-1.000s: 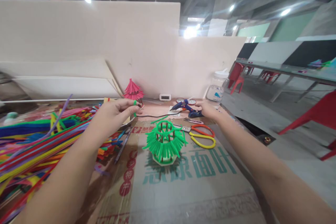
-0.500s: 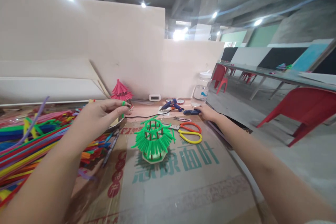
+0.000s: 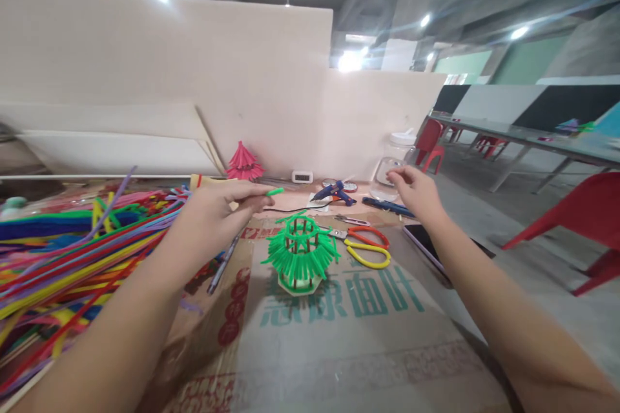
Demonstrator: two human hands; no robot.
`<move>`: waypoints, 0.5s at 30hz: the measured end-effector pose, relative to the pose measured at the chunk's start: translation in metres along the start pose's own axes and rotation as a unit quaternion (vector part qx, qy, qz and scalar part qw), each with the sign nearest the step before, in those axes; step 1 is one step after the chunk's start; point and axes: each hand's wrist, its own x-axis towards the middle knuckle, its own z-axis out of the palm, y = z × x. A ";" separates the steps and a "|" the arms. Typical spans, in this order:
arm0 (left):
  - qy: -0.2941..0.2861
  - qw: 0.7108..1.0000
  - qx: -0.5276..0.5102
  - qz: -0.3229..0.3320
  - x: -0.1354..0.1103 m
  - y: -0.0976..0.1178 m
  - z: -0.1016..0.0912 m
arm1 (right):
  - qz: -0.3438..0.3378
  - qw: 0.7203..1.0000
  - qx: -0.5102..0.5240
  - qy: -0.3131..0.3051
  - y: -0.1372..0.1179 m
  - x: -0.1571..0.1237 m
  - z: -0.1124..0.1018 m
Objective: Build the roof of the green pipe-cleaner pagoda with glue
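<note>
My left hand (image 3: 220, 216) pinches a short green pipe-cleaner piece (image 3: 275, 192) between thumb and fingertips. Just right of it, on the cardboard, stands a small green pipe-cleaner pavilion (image 3: 303, 255) with a fringed roof, brown posts and an eight-sided base. My right hand (image 3: 416, 190) is raised in front of the clear bottle (image 3: 385, 177), its fingers loosely curved and apart, with nothing visible in them. Below that hand a long dark blue tool (image 3: 387, 206) lies on the table. Scissors (image 3: 365, 247) with red and yellow handles lie beside the pavilion.
Many coloured pipe cleaners (image 3: 87, 264) are heaped at left, with a pen (image 3: 223, 264) beside them. A blue glue gun (image 3: 334, 192), white clock (image 3: 302, 177) and pink tiered model (image 3: 243, 161) stand farther back. A phone (image 3: 429, 251) lies under my right forearm.
My right hand has let go of the dark blue tool and lifted above it. My left hand has moved away from the dish area with the green piece. The view has turned slightly left.
</note>
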 end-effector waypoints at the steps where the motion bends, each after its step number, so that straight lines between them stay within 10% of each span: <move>1: 0.000 1.000 0.002 0.009 -0.002 0.006 0.002 | -0.021 1.000 0.019 0.007 -0.021 -0.007 -0.010; 8: -0.020 0.997 0.023 0.069 -0.010 0.031 0.015 | -0.437 0.895 0.066 0.054 -0.148 -0.063 -0.038; 15: -0.009 0.998 0.030 0.052 -0.012 0.031 0.014 | -0.498 0.863 0.042 0.067 -0.157 -0.067 -0.022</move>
